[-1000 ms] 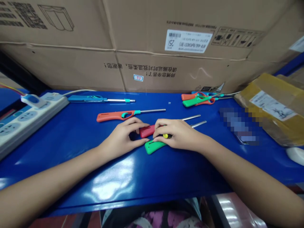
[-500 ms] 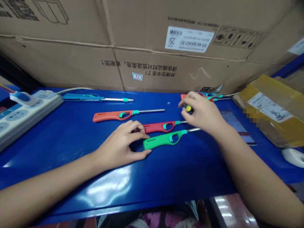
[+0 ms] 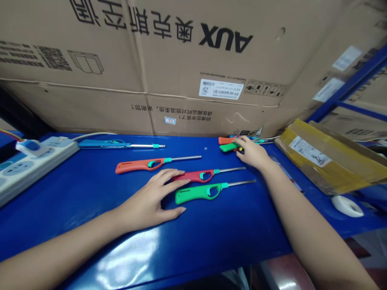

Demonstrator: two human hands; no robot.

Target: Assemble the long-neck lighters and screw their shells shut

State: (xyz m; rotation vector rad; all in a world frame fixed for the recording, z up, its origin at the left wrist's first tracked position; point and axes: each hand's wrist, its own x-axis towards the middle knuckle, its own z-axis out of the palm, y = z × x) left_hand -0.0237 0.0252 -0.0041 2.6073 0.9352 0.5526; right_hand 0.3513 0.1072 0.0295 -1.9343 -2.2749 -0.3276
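Note:
My left hand (image 3: 148, 203) rests on the blue table with its thumb and fingers apart. Its fingers lie over the handle end of a red gas lighter (image 3: 195, 176), and a green gas lighter (image 3: 193, 193) extends from between fingers and thumb. At the back right, my right hand (image 3: 255, 153) has its fingers closed over another green gas lighter (image 3: 227, 148). A small yellow-and-black end, perhaps a tool handle (image 3: 241, 149), shows under that hand. Right behind lies an orange-red gas lighter (image 3: 225, 140). Another orange gas lighter (image 3: 133, 166) lies left of centre, its metal tube pointing right.
A blue gas lighter (image 3: 102, 143) lies at the back left beside a white power strip (image 3: 39, 159). A tiny metal piece (image 3: 206, 148) sits near the large cardboard box (image 3: 175, 76). At right are a yellow-taped carton (image 3: 347, 169) and a white roll-like object (image 3: 347, 206).
The view has tilted up, showing more of the cardboard box. A green lighter now shows at my right fingers, which have moved toward the back lighters. My left hand has hardly moved.

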